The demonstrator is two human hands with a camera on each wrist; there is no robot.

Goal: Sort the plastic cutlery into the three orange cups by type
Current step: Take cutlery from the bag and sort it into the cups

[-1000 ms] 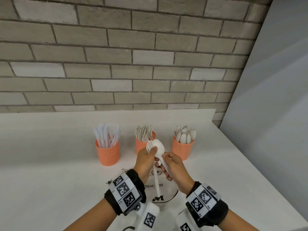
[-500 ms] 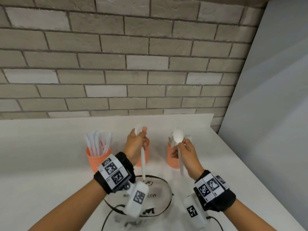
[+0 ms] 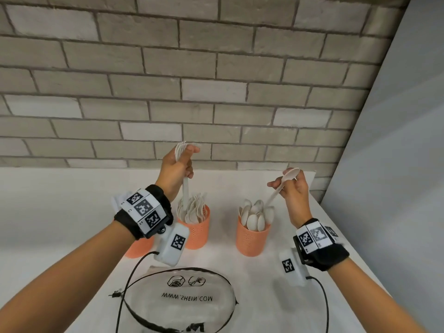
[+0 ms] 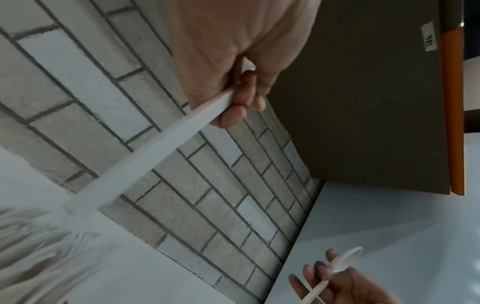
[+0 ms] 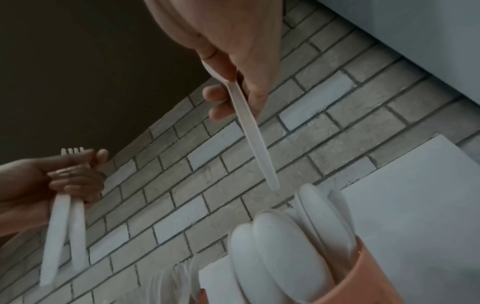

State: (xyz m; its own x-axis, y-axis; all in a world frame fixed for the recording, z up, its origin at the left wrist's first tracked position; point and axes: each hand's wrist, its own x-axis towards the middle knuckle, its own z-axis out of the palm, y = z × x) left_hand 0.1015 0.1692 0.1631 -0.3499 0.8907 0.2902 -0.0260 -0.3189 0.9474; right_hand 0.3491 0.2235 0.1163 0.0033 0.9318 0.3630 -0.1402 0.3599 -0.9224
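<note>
Left hand [image 3: 176, 170] grips white plastic forks [image 3: 184, 188]; right hand [image 3: 292, 188] pinches a white plastic spoon [image 3: 283, 186]: light, slightly flexible, probably best held mid-handle.

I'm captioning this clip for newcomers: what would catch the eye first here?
Two raised hands: the left hand grips white plastic forks above the fork-filled orange cup, and the right hand pinches a spoon above the spoon-filled orange cup. A clear zip pouch lies nearest on the white counter.
</note>
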